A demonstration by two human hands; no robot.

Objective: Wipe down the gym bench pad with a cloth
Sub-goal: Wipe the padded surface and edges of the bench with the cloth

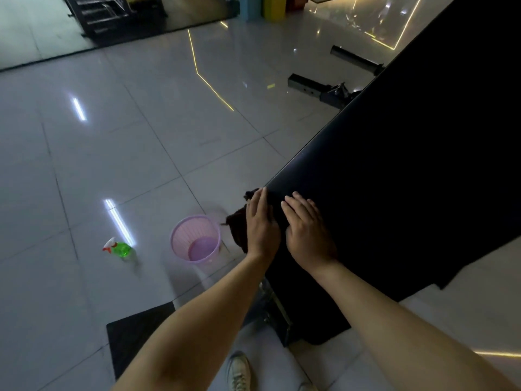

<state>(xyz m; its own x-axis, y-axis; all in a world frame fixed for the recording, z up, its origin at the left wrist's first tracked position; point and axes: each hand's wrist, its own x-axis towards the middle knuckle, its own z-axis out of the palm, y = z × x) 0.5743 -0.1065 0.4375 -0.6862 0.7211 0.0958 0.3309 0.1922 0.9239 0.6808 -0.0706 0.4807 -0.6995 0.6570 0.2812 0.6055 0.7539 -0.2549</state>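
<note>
The black gym bench pad [394, 165] runs from the lower middle up to the top right. A dark cloth [238, 224] lies over the pad's near left edge and hangs off its side. My left hand [262, 224] lies flat on the cloth with the fingers together, pressing it against the pad's edge. My right hand [308, 230] rests flat on the pad just to the right of the left hand, fingers straight. Whether the cloth reaches under the right hand cannot be told, since cloth and pad are both dark.
A pink plastic basket [196, 238] stands on the tiled floor just left of the bench. A green spray bottle [119, 248] lies further left. Bench frame bars [318, 90] stick out at the far side. A dark mat [135, 334] and my shoe [239, 371] are below.
</note>
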